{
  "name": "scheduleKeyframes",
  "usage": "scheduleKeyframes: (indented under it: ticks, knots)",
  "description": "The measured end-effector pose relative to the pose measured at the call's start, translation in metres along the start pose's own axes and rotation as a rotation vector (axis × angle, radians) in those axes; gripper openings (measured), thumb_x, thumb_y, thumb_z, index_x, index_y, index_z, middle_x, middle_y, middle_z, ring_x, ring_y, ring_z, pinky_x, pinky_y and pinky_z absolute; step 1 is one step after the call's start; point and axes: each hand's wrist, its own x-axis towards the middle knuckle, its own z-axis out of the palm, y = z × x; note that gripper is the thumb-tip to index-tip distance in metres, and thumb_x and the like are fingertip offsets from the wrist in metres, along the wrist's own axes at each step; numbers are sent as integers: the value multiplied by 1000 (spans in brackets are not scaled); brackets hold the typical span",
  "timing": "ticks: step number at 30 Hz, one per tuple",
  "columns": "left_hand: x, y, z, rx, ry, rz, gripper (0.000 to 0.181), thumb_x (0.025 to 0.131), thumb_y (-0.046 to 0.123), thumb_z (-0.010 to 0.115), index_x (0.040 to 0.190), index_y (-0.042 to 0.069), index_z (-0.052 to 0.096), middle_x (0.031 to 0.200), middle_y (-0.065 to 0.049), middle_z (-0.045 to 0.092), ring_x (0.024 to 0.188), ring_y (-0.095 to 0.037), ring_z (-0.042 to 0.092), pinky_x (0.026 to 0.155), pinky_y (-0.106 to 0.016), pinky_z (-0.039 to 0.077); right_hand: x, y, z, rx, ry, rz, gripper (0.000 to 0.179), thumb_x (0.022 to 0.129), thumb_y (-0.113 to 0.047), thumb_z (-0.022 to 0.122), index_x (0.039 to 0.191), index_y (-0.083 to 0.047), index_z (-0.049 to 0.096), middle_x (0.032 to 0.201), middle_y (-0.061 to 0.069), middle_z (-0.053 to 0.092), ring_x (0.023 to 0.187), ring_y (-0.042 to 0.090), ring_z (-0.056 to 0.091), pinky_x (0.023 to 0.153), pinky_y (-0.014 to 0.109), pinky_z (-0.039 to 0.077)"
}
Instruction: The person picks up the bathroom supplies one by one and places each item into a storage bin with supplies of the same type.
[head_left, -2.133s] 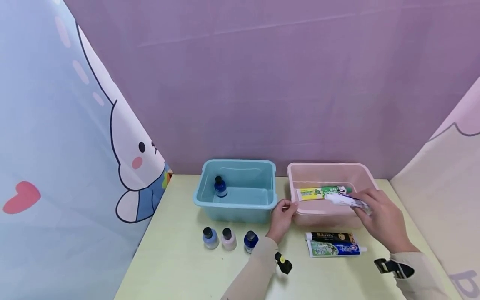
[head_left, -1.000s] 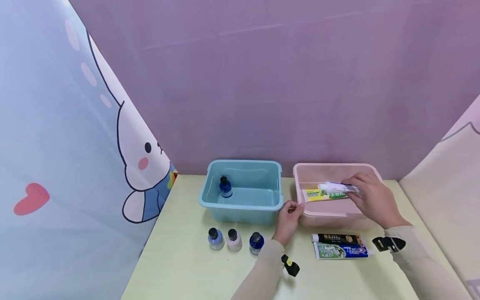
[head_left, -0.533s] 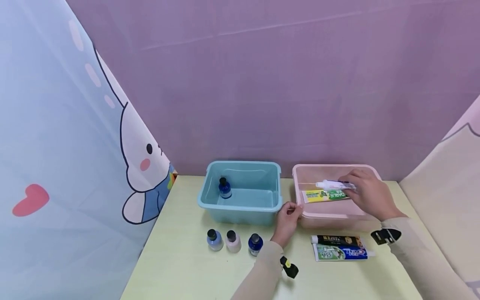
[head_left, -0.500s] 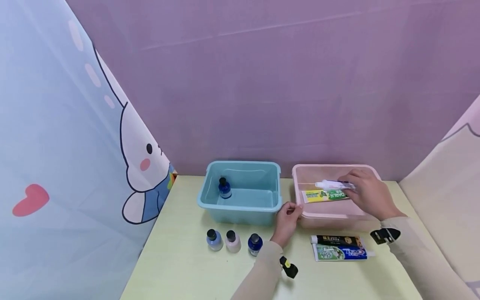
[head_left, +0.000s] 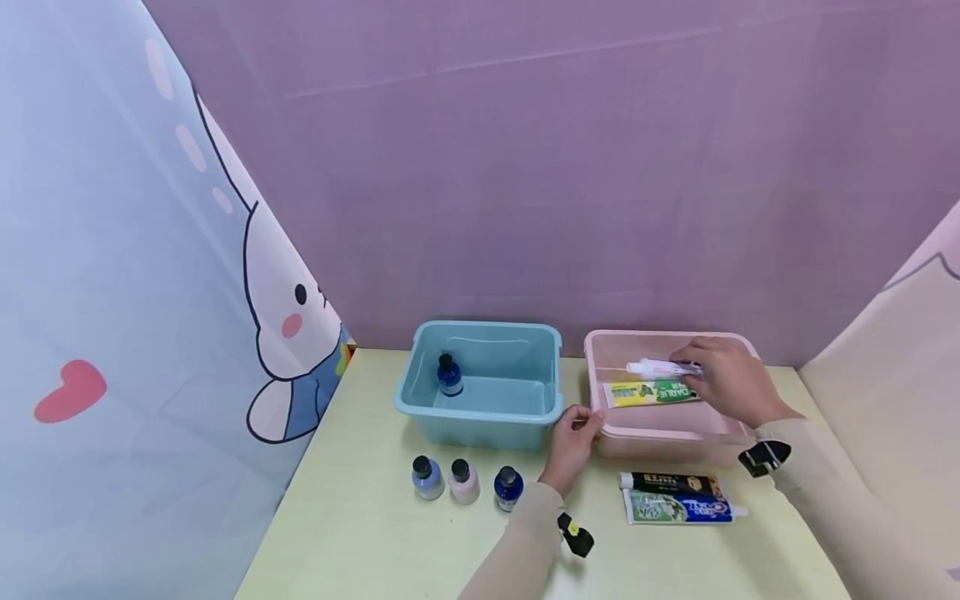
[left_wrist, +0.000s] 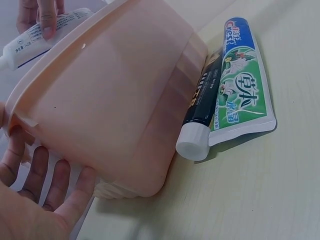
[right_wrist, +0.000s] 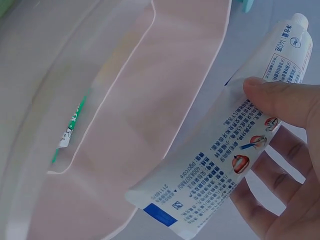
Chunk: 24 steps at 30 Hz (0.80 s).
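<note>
In the head view, my right hand [head_left: 729, 382] grips a white toothpaste tube [head_left: 660, 368] over the pink bin [head_left: 667, 433], its cap pointing left. Printed text on the tube's back [right_wrist: 215, 150] shows in the right wrist view, with the thumb across one face and the fingers behind. A yellow-and-green toothpaste tube [head_left: 648, 392] lies on the bin's floor. My left hand [head_left: 572, 450] holds the bin's near-left corner at the rim; the left wrist view shows its fingers [left_wrist: 59, 182] under the lip, the thumb mostly cut off by the frame edge.
Left of the pink bin stands a blue bin [head_left: 480, 427] with a dark blue bottle [head_left: 450, 377] inside. On the table are a light blue bottle [head_left: 428, 481], a pale pink bottle [head_left: 464, 483], another dark blue bottle [head_left: 508, 490], a black toothpaste tube [head_left: 675, 484] and a green-and-blue one [head_left: 678, 507].
My right hand has carried the white tube left and farther back over the pink bin, uncovering more of the yellow-and-green tube. My left hand stays at the bin's corner. The head view has shifted slightly.
</note>
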Motion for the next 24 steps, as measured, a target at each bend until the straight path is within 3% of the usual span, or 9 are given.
scheduleKeyframes:
  ticks: [6, 17, 24]
  knots:
    - [4, -3, 1, 3, -5, -9, 12, 100, 31, 67, 99, 19, 65, 101, 4, 62, 94, -13, 60, 96, -46, 57, 7, 9, 7, -6, -41, -20, 26, 77, -6, 86, 102, -9, 79, 101, 9, 77, 92, 31, 73, 86, 54, 55]
    - [8, -5, -1, 9, -14, 10, 15, 100, 32, 67, 100, 17, 65, 103, 3, 63, 95, -13, 59, 96, -46, 57, 22, 18, 25, -34, -205, 33, 26, 80, -14, 87, 104, -15, 80, 105, 5, 78, 97, 28, 74, 86, 51, 58]
    - [8, -6, 1, 2, -1, 15, 15, 99, 30, 68, 100, 16, 65, 101, 2, 62, 92, -14, 59, 91, -42, 58, 27, 26, 35, -68, -265, -4, 27, 76, -15, 89, 101, -20, 81, 100, -2, 78, 92, 21, 74, 81, 46, 60]
